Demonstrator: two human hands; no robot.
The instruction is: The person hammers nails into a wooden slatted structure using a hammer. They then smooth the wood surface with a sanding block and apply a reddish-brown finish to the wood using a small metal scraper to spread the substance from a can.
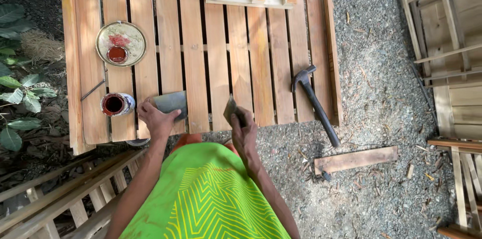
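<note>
The left hand [156,118] gripped a gray scraper [171,103] on the pallet [261,58], just left of the right hand [243,131], which held a dark blade [232,108].

Both bare arms reach forward from the torso, elbows bent and forearms converging; the left hand [156,118] lies palm down, fingers curled in a grip; the right hand [243,129] stands knuckles up, fingers closed tight, wrist slightly cocked.

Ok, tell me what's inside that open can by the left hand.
The open can beside the left hand holds dark reddish-brown liquid, with the same colour around its rim. Its depth and bottom are hidden from view.
</note>
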